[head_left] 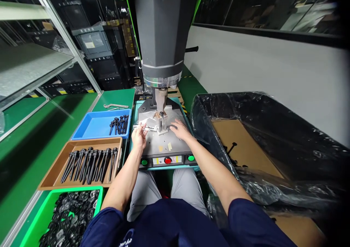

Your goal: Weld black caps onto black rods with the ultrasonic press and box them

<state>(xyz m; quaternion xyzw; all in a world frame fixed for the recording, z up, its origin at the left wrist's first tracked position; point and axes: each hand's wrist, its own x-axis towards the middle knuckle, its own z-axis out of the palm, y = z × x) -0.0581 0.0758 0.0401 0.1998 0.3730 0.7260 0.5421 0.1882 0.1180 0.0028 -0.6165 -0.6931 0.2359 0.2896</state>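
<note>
My left hand (139, 136) is left of the metal fixture (162, 124), its thumb and fingers drawn together at a piece of clear plastic (150, 124); whether they grip the plastic or something small is unclear. On the other side, my right hand (180, 129) reaches toward the fixture with fingers stretched out. A small dark spot shows by its fingertips, too small to name. Above the fixture the tapered metal horn (161, 98) of a press machine (162, 28) points down, its tip close to a dark piece in the fixture.
To the left stand a blue tray (90, 124) and a brown tray (58, 166) of black stemmed parts, and a green bin (35, 212) of black round parts. A wrench (116, 105) lies behind. Right is a plastic-lined box (262, 130). Buttons (167, 160) line the machine's front.
</note>
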